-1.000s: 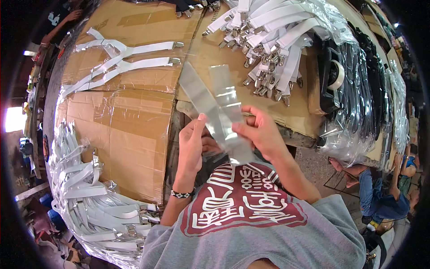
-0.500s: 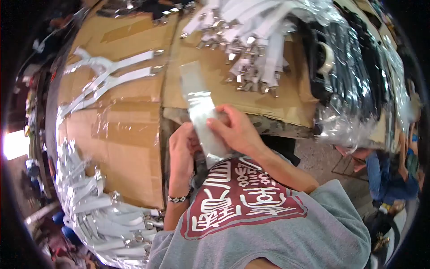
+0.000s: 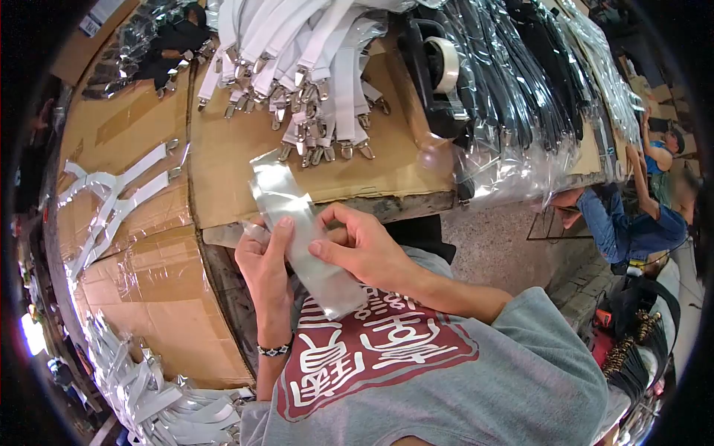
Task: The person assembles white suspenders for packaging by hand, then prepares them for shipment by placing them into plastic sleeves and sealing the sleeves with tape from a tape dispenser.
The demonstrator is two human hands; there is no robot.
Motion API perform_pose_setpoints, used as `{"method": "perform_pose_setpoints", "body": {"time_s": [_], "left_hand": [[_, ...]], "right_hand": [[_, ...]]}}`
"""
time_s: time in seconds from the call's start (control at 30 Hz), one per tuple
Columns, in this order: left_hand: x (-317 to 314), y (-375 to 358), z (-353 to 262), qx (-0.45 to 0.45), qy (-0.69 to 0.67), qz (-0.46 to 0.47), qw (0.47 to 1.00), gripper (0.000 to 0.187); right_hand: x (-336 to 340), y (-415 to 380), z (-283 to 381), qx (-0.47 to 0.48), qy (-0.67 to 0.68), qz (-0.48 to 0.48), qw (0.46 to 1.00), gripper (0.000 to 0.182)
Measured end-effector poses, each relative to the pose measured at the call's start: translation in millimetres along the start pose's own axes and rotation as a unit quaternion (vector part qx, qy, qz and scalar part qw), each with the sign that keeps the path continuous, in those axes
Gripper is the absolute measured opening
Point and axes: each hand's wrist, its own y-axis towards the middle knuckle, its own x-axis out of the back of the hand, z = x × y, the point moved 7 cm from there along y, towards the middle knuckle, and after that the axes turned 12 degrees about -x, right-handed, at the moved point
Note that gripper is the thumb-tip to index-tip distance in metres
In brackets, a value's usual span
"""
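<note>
A long, narrow clear plastic bag (image 3: 327,286) is held slanting in front of my shirt, its far end reaching over the cardboard edge. My left hand (image 3: 265,260) is closed on its left side, thumb on top, with a small crinkled bit of clear plastic beside the fingers. My right hand (image 3: 368,245) pinches the bag's right edge between thumb and fingers. Just beyond the bag lies a heap of white suspenders (image 3: 338,82) with metal clips. One pair of white suspenders (image 3: 111,189) is spread out on the left cardboard.
A black tape dispenser (image 3: 424,74) stands right of the heap. Packed black suspenders (image 3: 513,82) lie beside it. More white suspenders (image 3: 163,405) are piled at lower left. Cardboard (image 3: 171,312) covers the tables. Another person (image 3: 632,215) sits at far right.
My view has shifted, so the tables appear further left. The left thumb has come up onto the bag's face, and the bag sits lower against my shirt. The right hand still grips its edge.
</note>
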Motion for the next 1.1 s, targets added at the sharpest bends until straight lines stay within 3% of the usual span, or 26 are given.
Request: {"method": "perform_pose_setpoints", "body": {"time_s": [0.1, 0.17, 0.2, 0.27, 0.3, 0.33, 0.37, 0.4, 0.47, 0.57, 0.77, 0.97, 1.1], "left_hand": [[-17, 4, 1, -0.006, -0.005, 0.013, 1.0, 0.023], [-35, 1, -10, -0.014, -0.036, 0.016, 0.999, 0.017], [-39, 0, -9, -0.021, -0.03, 0.04, 0.999, 0.018], [-45, -2, -6, -0.036, -0.02, 0.082, 0.996, 0.02], [-51, -4, -5, -0.028, -0.01, 0.106, 0.994, 0.023], [-60, -8, -5, -0.021, 0.001, 0.13, 0.991, 0.025], [-77, -13, -11, -0.003, -0.02, 0.154, 0.988, 0.03], [-94, -19, -17, 0.016, -0.039, 0.178, 0.983, 0.034], [-114, -25, -15, 0.017, -0.049, 0.206, 0.977, 0.036], [-125, -19, 1, 0.014, -0.029, 0.26, 0.965, 0.052], [-130, -4, 23, 0.064, -0.073, 0.238, 0.966, 0.05], [-132, 3, 31, 0.069, -0.059, 0.229, 0.969, 0.049], [-143, 16, 48, 0.056, -0.044, 0.242, 0.968, 0.044]], "right_hand": [[18, -12, 3, 0.013, -0.064, -0.058, 0.996, 0.023], [37, -32, 32, 0.05, -0.191, -0.145, 0.97, 0.023], [47, -42, 49, 0.069, -0.251, -0.187, 0.947, 0.024], [84, -64, 103, 0.287, -0.232, -0.337, 0.866, 0.033], [104, -73, 131, 0.219, -0.256, -0.402, 0.852, 0.04], [124, -79, 165, 0.303, -0.305, -0.461, 0.776, 0.047], [127, -83, 197, 0.293, -0.41, -0.503, 0.702, 0.04], [146, -67, 215, 0.271, -0.424, -0.505, 0.701, 0.069], [178, -27, 238, 0.192, -0.527, -0.534, 0.632, 0.095], [179, 17, 245, 0.09, -0.608, -0.533, 0.582, 0.103], [195, 42, 251, 0.028, -0.635, -0.507, 0.582, 0.086], [200, 30, 261, 0.067, -0.615, -0.515, 0.593, 0.065], [206, 24, 269, 0.078, -0.604, -0.505, 0.612, 0.082]]}}
